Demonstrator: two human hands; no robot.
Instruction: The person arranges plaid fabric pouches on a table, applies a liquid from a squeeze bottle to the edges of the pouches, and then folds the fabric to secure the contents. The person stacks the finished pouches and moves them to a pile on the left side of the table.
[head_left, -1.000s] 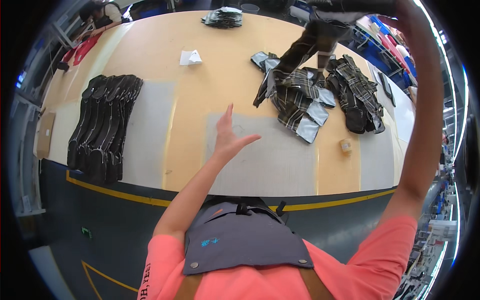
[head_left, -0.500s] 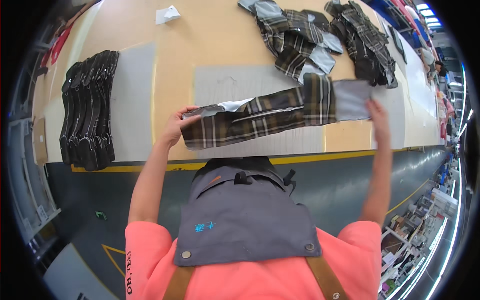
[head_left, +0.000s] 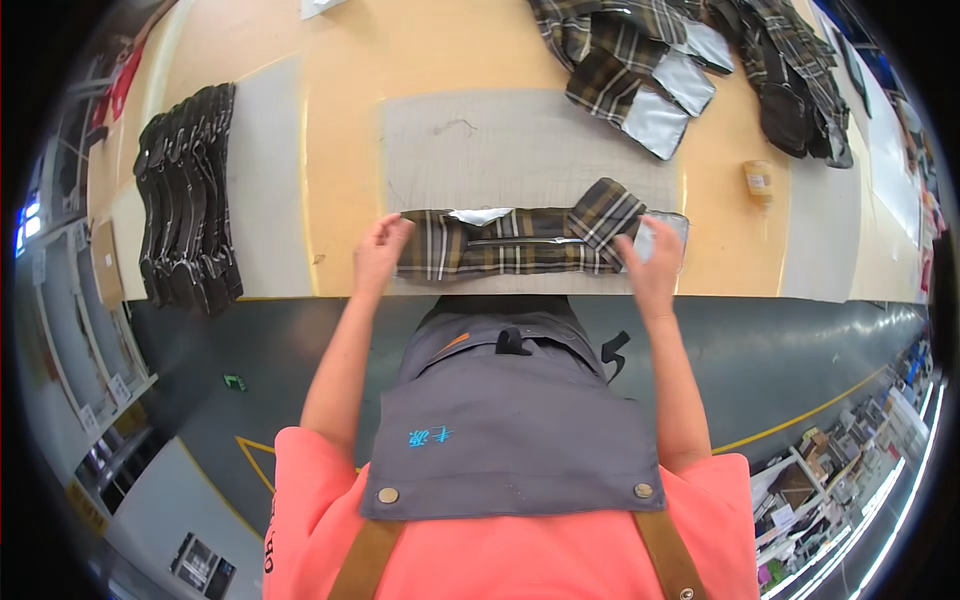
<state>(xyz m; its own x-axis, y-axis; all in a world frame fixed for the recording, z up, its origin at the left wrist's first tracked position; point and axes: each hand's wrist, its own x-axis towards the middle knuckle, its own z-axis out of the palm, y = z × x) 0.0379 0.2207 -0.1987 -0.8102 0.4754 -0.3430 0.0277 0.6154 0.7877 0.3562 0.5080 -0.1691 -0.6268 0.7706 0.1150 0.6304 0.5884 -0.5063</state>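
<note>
Long brown-and-cream plaid fabric piece with pale grey lining (head_left: 520, 240) lay flat along the near edge of the tan wooden surface (head_left: 340, 110), on a grey rectangular mat (head_left: 500, 150), stretched between both hands. Left hand (head_left: 378, 252) rested on its left end, fingers curled over the edge, apparently pinching it. Right hand (head_left: 652, 262) lay flat and spread on the right end, pressing the lining rather than gripping. Risks, as judged: the piece sat close to the surface edge, so a pull toward the body could drag it off; uneven tension between the hands could skew the fold. Heap of similar plaid pieces (head_left: 690, 70) lay beyond the right hand, row of black hangers (head_left: 185, 190) well left of the left hand.
</note>
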